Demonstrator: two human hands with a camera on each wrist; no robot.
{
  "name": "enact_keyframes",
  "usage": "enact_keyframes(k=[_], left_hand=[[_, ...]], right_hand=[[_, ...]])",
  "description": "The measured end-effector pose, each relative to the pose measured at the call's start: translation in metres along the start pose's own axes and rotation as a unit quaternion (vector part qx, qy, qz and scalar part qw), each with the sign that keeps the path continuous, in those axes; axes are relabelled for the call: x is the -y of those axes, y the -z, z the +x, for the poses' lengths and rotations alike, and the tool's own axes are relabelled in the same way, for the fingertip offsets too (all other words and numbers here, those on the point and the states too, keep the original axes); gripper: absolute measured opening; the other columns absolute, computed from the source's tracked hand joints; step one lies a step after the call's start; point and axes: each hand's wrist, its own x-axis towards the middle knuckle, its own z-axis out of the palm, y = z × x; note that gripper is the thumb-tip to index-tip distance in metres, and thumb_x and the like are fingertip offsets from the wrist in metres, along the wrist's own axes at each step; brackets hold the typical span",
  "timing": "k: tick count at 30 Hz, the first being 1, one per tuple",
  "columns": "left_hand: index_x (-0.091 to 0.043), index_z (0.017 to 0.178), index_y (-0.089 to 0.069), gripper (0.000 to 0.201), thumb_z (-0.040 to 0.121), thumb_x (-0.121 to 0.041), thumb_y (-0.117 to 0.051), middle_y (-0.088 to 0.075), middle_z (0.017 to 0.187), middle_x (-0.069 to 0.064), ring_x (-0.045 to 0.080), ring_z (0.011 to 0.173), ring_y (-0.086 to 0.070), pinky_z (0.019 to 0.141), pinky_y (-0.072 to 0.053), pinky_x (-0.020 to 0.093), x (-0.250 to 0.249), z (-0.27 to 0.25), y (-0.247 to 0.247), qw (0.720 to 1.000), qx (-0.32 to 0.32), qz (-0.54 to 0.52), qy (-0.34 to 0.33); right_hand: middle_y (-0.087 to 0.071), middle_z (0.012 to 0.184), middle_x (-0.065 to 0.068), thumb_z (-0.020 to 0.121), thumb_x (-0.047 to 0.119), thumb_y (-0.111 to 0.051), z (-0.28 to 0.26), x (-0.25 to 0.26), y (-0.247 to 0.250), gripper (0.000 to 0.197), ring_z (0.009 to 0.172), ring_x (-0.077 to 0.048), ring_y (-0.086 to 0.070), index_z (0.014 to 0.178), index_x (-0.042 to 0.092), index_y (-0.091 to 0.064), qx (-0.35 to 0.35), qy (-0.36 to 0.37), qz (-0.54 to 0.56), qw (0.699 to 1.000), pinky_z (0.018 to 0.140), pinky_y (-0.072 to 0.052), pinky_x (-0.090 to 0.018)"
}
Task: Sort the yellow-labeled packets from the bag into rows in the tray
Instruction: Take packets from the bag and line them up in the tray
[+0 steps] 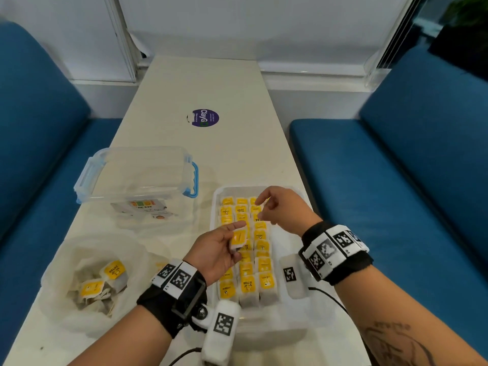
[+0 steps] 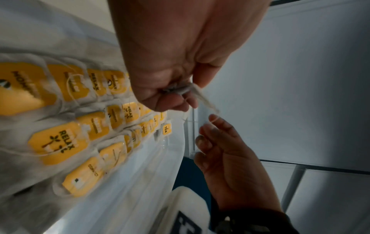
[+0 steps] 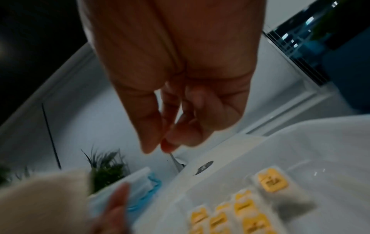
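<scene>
My left hand (image 1: 235,241) holds a yellow-labeled packet (image 1: 239,237) just above the middle of the clear tray (image 1: 217,196); in the left wrist view the left hand (image 2: 170,96) pinches that packet's (image 2: 193,90) papery edge. The right hand (image 1: 262,207) hovers over the far part of the tray, fingers loosely bent and holding nothing, a little beyond the packet. Rows of yellow-labeled packets (image 1: 262,245) fill much of the tray. The clear bag (image 1: 79,260) lies at the left with a few packets (image 1: 114,270) inside.
A clear lidded box with blue latches (image 1: 137,175) stands behind the bag, left of the tray. A purple round sticker (image 1: 205,118) is on the white table farther back. Blue benches (image 1: 396,180) flank the table on both sides.
</scene>
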Motion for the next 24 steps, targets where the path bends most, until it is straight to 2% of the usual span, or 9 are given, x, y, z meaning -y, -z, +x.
enact_keyframes(k=[2,4,7,10,12,15,18,21,24], left_hand=[[-0.008,0.110,-0.060,0.037,0.093,0.001,-0.028,-0.044,0.073,0.005,0.009,0.042,-0.043,0.045,-0.041,0.020,0.002,-0.002,-0.002,0.999,-0.006,0.030,-0.033],[-0.010,0.102,-0.061,0.038,0.091,0.006,-0.028,-0.043,0.072,0.005,0.009,0.044,-0.041,0.052,-0.042,0.021,0.003,-0.005,-0.005,0.996,-0.014,0.062,-0.064],[-0.008,0.104,-0.057,0.038,0.090,0.012,-0.028,-0.048,0.069,0.009,0.011,0.049,-0.048,0.059,-0.044,0.022,0.003,-0.012,-0.011,0.992,-0.009,0.085,-0.089],[-0.007,0.107,-0.055,0.036,0.090,0.013,-0.030,-0.055,0.080,0.012,0.017,0.066,-0.051,0.065,-0.044,0.024,0.005,-0.017,-0.012,0.990,0.003,0.090,-0.111],[-0.010,0.100,-0.059,0.032,0.091,0.011,-0.036,-0.061,0.093,0.011,0.018,0.075,-0.055,0.068,-0.045,0.025,0.007,-0.020,-0.011,0.986,0.006,0.112,-0.127],[-0.018,0.093,-0.060,0.031,0.089,0.008,-0.044,-0.060,0.094,0.002,0.013,0.080,-0.056,0.071,-0.044,0.025,0.008,-0.022,-0.005,0.967,-0.034,0.194,-0.163],[-0.021,0.095,-0.059,0.030,0.088,0.006,-0.047,-0.058,0.107,0.001,0.015,0.093,-0.056,0.069,-0.043,0.019,0.007,-0.017,0.010,0.907,-0.112,0.332,-0.234],[-0.023,0.110,-0.058,0.036,0.087,0.004,-0.048,-0.051,0.126,0.003,0.021,0.111,-0.052,0.089,-0.043,0.026,0.006,-0.014,0.027,0.804,-0.157,0.508,-0.265],[-0.024,0.137,-0.042,0.053,0.089,-0.001,-0.047,-0.030,0.149,-0.002,0.022,0.133,-0.034,0.107,-0.032,0.032,0.009,-0.013,0.037,0.681,-0.141,0.687,-0.212]], right_hand=[[-0.061,0.067,0.001,0.085,0.030,-0.066,-0.017,0.012,-0.005,0.019,0.052,-0.009,-0.053,0.075,0.018,-0.055,0.056,-0.026,0.033,0.998,0.046,-0.038,-0.019],[-0.063,0.065,0.000,0.083,0.039,-0.067,-0.030,0.017,-0.013,0.030,0.050,-0.010,-0.054,0.072,0.014,-0.055,0.086,-0.045,0.038,0.995,0.042,-0.036,-0.020],[-0.060,0.060,-0.001,0.079,0.024,-0.074,-0.040,0.016,-0.021,0.030,0.046,-0.008,-0.054,0.067,0.014,-0.048,0.098,-0.048,0.021,0.994,0.038,-0.037,-0.020],[-0.058,0.060,-0.005,0.081,0.012,-0.070,-0.044,0.014,-0.023,0.025,0.044,-0.008,-0.054,0.069,0.013,-0.049,0.055,-0.052,0.062,0.995,0.037,-0.035,-0.019],[-0.055,0.060,-0.003,0.083,0.014,-0.068,-0.045,0.016,-0.020,0.020,0.045,-0.006,-0.053,0.072,0.013,-0.052,0.020,-0.052,0.092,0.994,0.038,-0.034,-0.019],[-0.056,0.061,-0.002,0.086,0.019,-0.066,-0.042,0.015,-0.013,0.014,0.044,-0.004,-0.050,0.077,0.009,-0.060,-0.045,-0.043,0.079,0.995,0.041,-0.037,-0.017],[-0.058,0.066,0.001,0.088,0.023,-0.064,-0.036,0.010,-0.001,0.017,0.062,-0.012,-0.056,0.079,0.009,-0.068,-0.113,-0.019,-0.020,0.993,0.060,-0.044,-0.022],[-0.056,0.062,0.004,0.088,0.024,-0.063,-0.029,0.008,0.013,0.019,0.052,-0.003,-0.048,0.081,0.007,-0.068,-0.098,-0.033,-0.024,0.994,0.049,-0.036,-0.016],[-0.062,0.071,-0.004,0.091,0.021,-0.060,-0.018,0.006,0.023,0.019,0.050,-0.004,-0.046,0.076,0.010,-0.060,-0.076,-0.066,-0.068,0.993,0.047,-0.035,-0.017]])
